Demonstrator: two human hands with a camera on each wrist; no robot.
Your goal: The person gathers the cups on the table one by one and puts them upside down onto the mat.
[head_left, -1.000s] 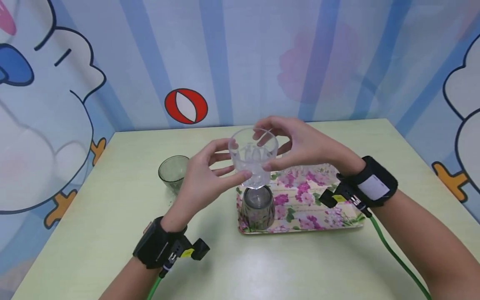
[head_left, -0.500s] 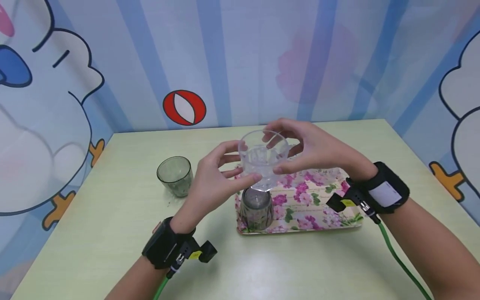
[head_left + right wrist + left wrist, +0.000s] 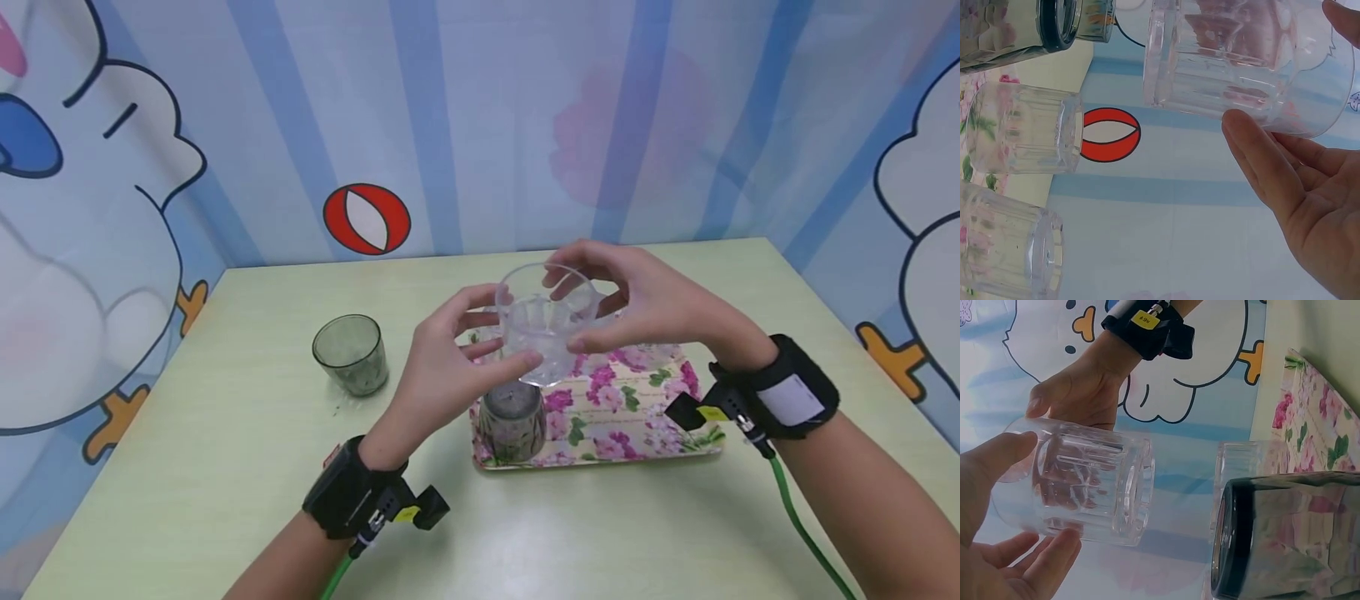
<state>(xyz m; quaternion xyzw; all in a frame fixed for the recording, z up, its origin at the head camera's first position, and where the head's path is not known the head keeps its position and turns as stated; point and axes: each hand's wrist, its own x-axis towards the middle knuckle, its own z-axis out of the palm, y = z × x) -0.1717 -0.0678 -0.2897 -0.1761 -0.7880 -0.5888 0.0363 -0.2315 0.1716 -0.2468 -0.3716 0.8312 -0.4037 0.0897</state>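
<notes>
A clear drinking glass (image 3: 547, 333) is held upright in the air between both hands, above the left part of a floral tray (image 3: 630, 433). My left hand (image 3: 457, 358) grips its left side, thumb in front and fingers behind. On the other side, my right hand (image 3: 637, 300) holds it with thumb and curled fingers. Below it, a smoky grey glass (image 3: 513, 429) stands upside down on the tray's front left corner. Two more clear glasses, one nearer (image 3: 1025, 128) and one beside it (image 3: 1010, 244), stand upside down in the right wrist view, mostly hidden from the head view.
A green-tinted glass (image 3: 351, 358) stands upright on the pale table (image 3: 247, 467), left of the tray. Small droplets or specks lie near its base. A cartoon-printed cloth (image 3: 480, 125) hangs behind the table. Green cables (image 3: 802, 517) run from the wrist cameras.
Both hands have carried the clear glass to the right and slightly nearer. The green-tinted glass, partly covered before by the left hand, now shows fully.
</notes>
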